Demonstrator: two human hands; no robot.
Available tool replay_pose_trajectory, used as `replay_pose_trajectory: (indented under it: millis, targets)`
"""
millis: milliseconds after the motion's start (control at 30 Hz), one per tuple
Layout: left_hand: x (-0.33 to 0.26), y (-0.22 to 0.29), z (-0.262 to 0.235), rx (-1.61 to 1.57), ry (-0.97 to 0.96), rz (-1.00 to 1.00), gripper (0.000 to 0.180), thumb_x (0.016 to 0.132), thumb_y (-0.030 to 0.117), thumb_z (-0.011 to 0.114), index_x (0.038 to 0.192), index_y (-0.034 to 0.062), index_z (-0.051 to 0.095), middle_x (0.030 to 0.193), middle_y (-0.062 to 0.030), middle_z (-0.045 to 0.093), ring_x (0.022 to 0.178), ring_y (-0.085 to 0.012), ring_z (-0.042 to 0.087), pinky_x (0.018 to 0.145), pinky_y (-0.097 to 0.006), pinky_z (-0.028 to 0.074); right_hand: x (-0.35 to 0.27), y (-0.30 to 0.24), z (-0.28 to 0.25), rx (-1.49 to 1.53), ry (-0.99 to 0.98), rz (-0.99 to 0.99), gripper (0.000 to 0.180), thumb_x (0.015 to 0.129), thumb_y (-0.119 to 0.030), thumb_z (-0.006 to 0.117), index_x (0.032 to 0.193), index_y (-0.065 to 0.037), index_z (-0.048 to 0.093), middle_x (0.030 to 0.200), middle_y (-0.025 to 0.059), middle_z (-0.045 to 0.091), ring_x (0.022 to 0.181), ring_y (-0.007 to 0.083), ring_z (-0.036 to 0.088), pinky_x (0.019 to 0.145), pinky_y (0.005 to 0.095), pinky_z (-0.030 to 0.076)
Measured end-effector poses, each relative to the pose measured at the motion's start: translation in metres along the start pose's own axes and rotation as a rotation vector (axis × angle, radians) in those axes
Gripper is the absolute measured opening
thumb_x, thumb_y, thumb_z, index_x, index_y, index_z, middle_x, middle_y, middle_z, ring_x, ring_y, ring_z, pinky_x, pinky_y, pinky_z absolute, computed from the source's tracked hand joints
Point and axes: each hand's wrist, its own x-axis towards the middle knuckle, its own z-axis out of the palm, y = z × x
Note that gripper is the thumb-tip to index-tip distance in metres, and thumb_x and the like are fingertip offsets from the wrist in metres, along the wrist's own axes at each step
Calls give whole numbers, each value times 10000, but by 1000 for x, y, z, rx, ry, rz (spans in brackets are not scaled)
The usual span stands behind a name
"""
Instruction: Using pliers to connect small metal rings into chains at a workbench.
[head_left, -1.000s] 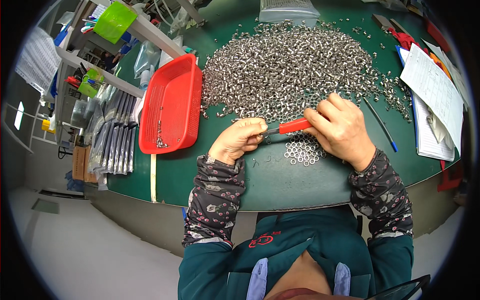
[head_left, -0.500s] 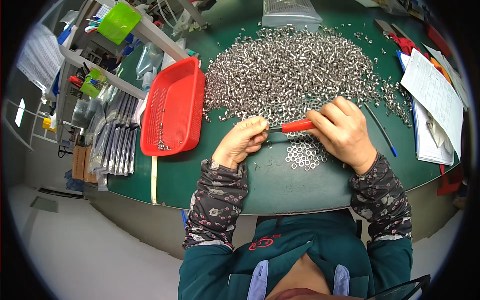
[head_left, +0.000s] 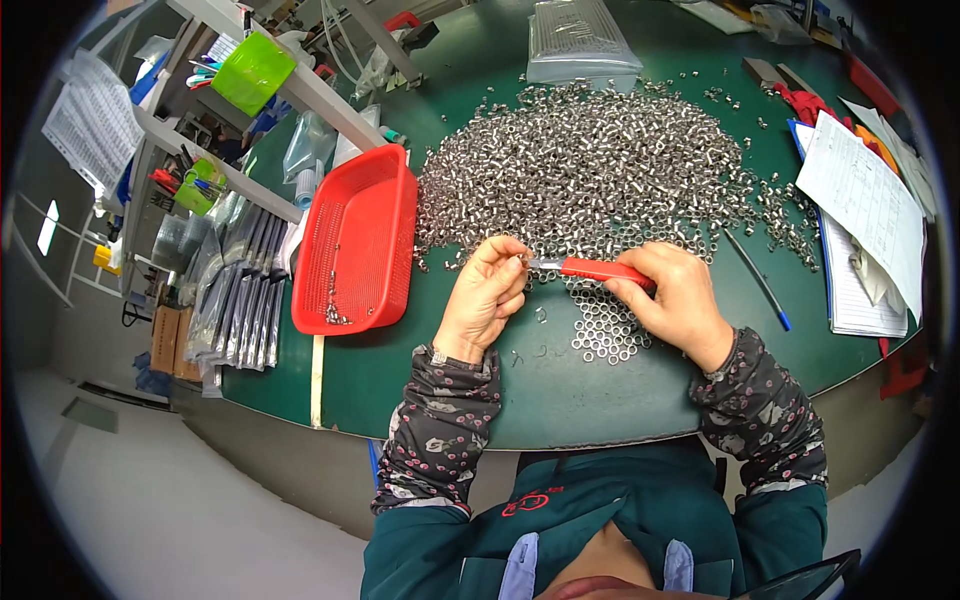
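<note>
My right hand is closed round the red handle of a knife, its short silver blade pointing left. The blade tip meets the pinched thumb and forefinger of my left hand. A small metal part shows between those fingertips, mostly covered, so its exact shape is unclear. Just beyond both hands spreads a large heap of small shiny metal rings. Below the knife, a flat patch of rings lies in a single layer on the green table.
To the left stands a red perforated basket with a few metal pieces inside. Bagged dark parts are stacked beyond it. A blue-ended pen and clipped papers lie right. A clear plastic-wrapped stack sits at the back.
The knife's handle has tilted, its right end now lower, and more of the blade shows. My right hand has come down slightly. The whole view has shifted a little.
</note>
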Motion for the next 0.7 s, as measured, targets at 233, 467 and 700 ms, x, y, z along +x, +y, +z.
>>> replay_pose_trajectory:
  millis: [233,467,700]
  targets:
    - [0,-2,2,29,-5,27,102,891,60,512,992,57,521,931,-48,551,485,-22,284,385,-146,230,-1,3,4,101,-81,123,207,737,-201,673,811,-10,642,661,117,573,581,256,554,529,337,422]
    - [-1,-4,3,35,0,48,99,887,46,514,984,42,530,906,-42,562,486,-21,287,392,-150,231,-1,1,1,42,-65,125,208,752,-268,653,773,-61,646,633,81,567,609,260,569,542,367,439]
    - [-2,-5,4,89,95,60,98,880,45,529,970,24,560,844,-39,585,488,-18,308,395,-157,229,0,2,1,-64,-7,34,192,731,-241,670,789,-60,644,653,69,552,640,252,558,555,371,444]
